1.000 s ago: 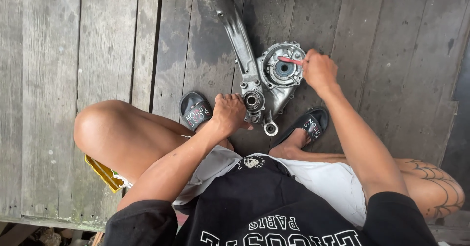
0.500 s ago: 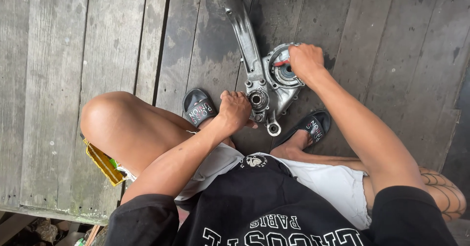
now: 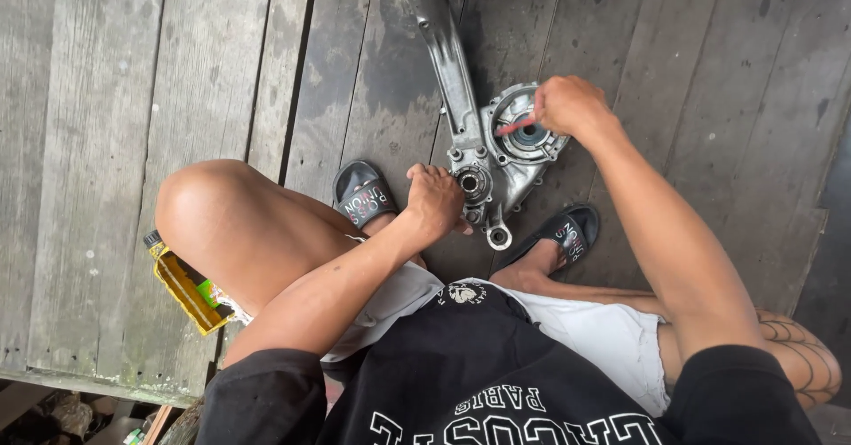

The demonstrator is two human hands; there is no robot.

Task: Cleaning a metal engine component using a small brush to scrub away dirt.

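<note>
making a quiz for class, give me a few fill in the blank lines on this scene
The right hand holds a thin ____ tool over the metal casing.
The left hand rests on the casing's ____ end.
The casing lies on a floor of ____ planks.

Missing words: red; near; wooden

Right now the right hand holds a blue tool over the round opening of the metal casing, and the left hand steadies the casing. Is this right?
Not quite: the tool is red, not blue, as the head view shows. The right hand holds it over the casing; the left hand steadies it.
</note>
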